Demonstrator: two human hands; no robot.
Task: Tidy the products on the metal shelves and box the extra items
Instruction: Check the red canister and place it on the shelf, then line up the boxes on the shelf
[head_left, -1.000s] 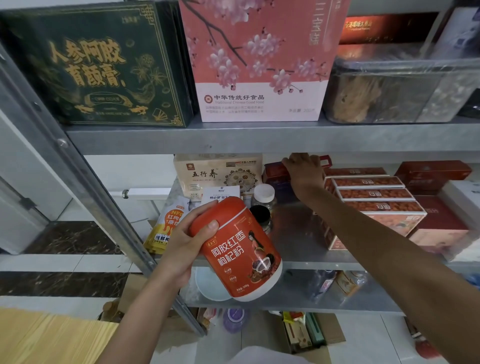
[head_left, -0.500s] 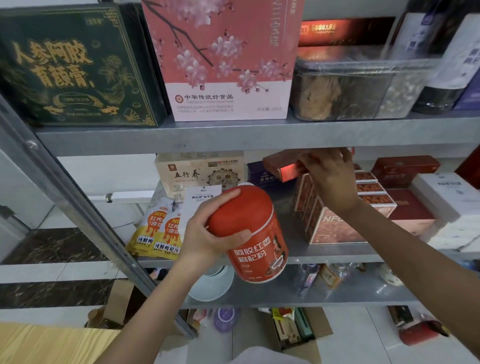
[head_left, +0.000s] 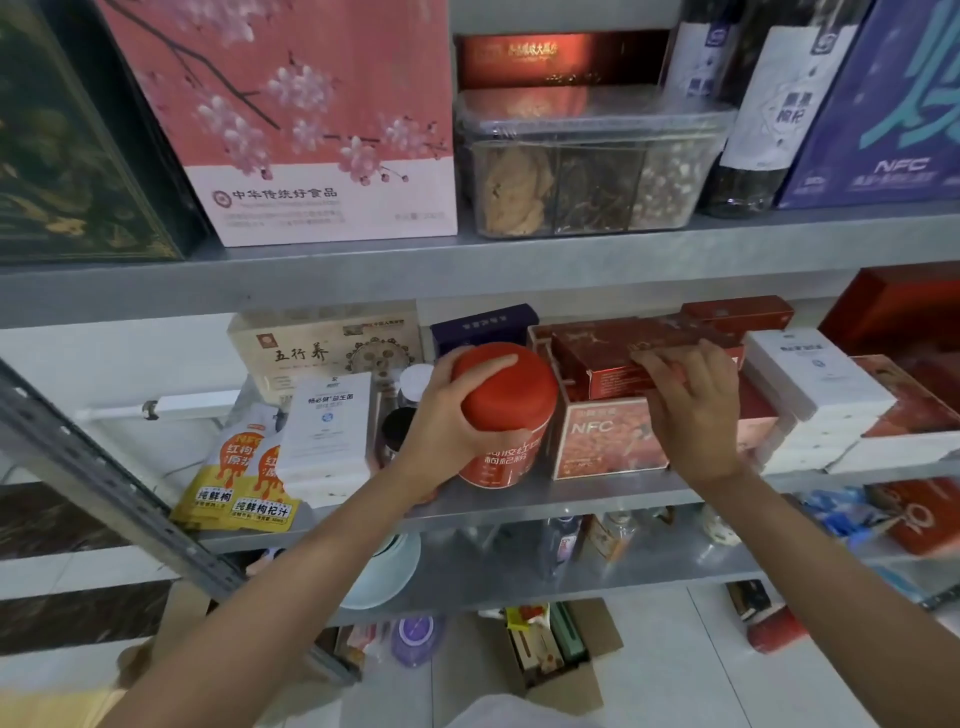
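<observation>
While the left hand grips a round red lidded canister at the grey metal shelf, the right hand holds a flat red cardboard box.

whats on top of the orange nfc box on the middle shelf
A dark red flat box lies on the NFC box, held at its near end by the right hand. The hand covers the right part of the box top, so anything there is hidden.
</observation>
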